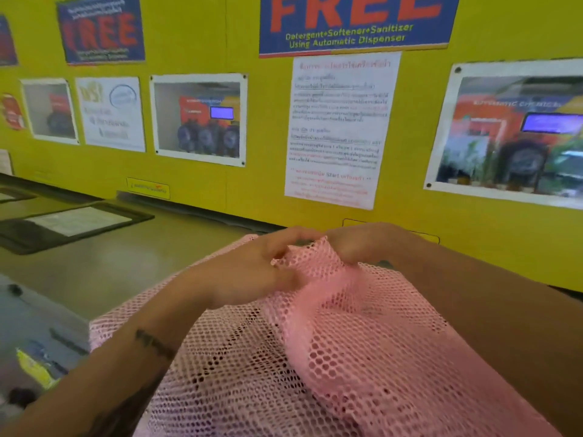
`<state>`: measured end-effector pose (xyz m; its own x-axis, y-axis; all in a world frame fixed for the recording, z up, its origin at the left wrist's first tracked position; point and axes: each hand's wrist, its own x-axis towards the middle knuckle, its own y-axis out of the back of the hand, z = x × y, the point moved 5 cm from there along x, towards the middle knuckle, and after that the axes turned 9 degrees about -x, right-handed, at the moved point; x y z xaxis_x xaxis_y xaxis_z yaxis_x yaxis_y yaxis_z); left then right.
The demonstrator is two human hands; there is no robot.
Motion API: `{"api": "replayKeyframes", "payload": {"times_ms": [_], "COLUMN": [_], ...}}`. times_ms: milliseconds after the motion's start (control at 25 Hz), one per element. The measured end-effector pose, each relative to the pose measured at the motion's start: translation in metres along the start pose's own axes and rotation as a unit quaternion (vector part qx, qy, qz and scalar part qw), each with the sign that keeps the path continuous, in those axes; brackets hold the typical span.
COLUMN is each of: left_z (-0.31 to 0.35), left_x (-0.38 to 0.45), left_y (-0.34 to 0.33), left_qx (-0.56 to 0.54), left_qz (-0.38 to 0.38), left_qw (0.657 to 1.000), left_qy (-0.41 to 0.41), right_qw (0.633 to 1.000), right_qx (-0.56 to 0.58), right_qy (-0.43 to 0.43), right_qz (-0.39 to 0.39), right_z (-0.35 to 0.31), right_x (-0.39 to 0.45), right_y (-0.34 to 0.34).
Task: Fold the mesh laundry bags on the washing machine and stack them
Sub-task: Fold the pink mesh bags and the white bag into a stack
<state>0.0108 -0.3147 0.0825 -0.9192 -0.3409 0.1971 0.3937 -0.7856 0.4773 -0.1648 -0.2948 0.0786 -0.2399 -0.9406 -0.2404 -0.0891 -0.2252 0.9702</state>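
A pink, open-weave mesh laundry bag is lying spread over the grey-green worktop of the washing machine, its long axis running from the near edge away toward the yellow poster-covered wall. Both hands are meeting at its raised far edge. The left hand and the right hand are each pinching bunched mesh in a closed grip, lifting a ridge between them.
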Motion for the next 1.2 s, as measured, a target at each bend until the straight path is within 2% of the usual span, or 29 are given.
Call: {"api": "replayKeyframes", "payload": {"times_ms": [80,160,200,280,320,360,480,520,640,680,720,760,800,840,880,960,1080,1200], "left_z": [-0.005,-0.010,-0.013,-0.022,-0.025,-0.028,-0.044,-0.047,-0.046,-0.048,-0.054,-0.062,-0.073,-0.082,-0.088,-0.083,-0.063,-0.044], "left_x": [-0.008,-0.017,-0.022,-0.028,-0.033,-0.037,-0.057,-0.064,-0.086,-0.093,-0.099,-0.104,-0.110,-0.115,-0.116,-0.103,-0.070,-0.038], "left_y": [0.020,0.041,0.052,0.068,0.075,0.080,0.102,0.111,0.139,0.147,0.155,0.162,0.167,0.168,0.166,0.150,0.105,0.057], "left_qx": [0.020,0.021,0.021,0.035,0.028,0.011,-0.051,-0.054,-0.100,-0.099,-0.038,0.070,0.178,0.259,0.293,0.294,0.228,0.181], "left_qz": [0.022,0.036,0.032,0.009,0.000,-0.005,-0.001,0.007,0.084,0.115,0.139,0.150,0.152,0.154,0.158,0.165,0.133,0.068], "left_qw": [0.999,0.999,0.998,0.996,0.996,0.997,0.995,0.994,0.987,0.983,0.980,0.969,0.941,0.907,0.889,0.905,0.959,0.981], "left_qy": [0.012,0.035,0.051,0.081,0.086,0.083,0.091,0.096,0.093,0.108,0.135,0.181,0.244,0.293,0.313,0.259,0.102,0.016], "right_qw": [0.998,0.985,0.961,0.887,0.860,0.853,0.921,0.931,0.905,0.913,0.939,0.967,0.982,0.989,0.991,0.989,0.989,0.990], "right_qx": [-0.042,0.037,0.081,0.140,0.158,0.160,0.040,-0.003,-0.014,-0.028,-0.057,-0.087,-0.097,-0.092,-0.083,-0.088,-0.118,-0.124], "right_qy": [0.006,0.007,-0.007,-0.035,-0.045,-0.051,-0.045,-0.041,-0.041,-0.044,-0.043,-0.036,-0.023,-0.009,0.007,0.025,0.021,-0.012], "right_qz": [0.041,0.171,0.266,0.439,0.483,0.495,0.386,0.362,0.423,0.405,0.335,0.238,0.161,0.117,0.107,0.117,0.089,0.062], "right_z": [0.001,0.008,0.015,0.027,0.027,0.024,0.000,-0.010,-0.041,-0.050,-0.058,-0.065,-0.067,-0.070,-0.071,-0.070,-0.057,-0.030], "right_x": [0.006,0.004,0.004,-0.004,-0.003,0.001,0.042,0.054,0.076,0.085,0.098,0.108,0.115,0.115,0.111,0.093,0.052,-0.007], "right_y": [0.003,0.028,0.048,0.085,0.096,0.102,0.087,0.079,0.075,0.072,0.064,0.052,0.041,0.036,0.034,0.038,0.040,0.040]}}
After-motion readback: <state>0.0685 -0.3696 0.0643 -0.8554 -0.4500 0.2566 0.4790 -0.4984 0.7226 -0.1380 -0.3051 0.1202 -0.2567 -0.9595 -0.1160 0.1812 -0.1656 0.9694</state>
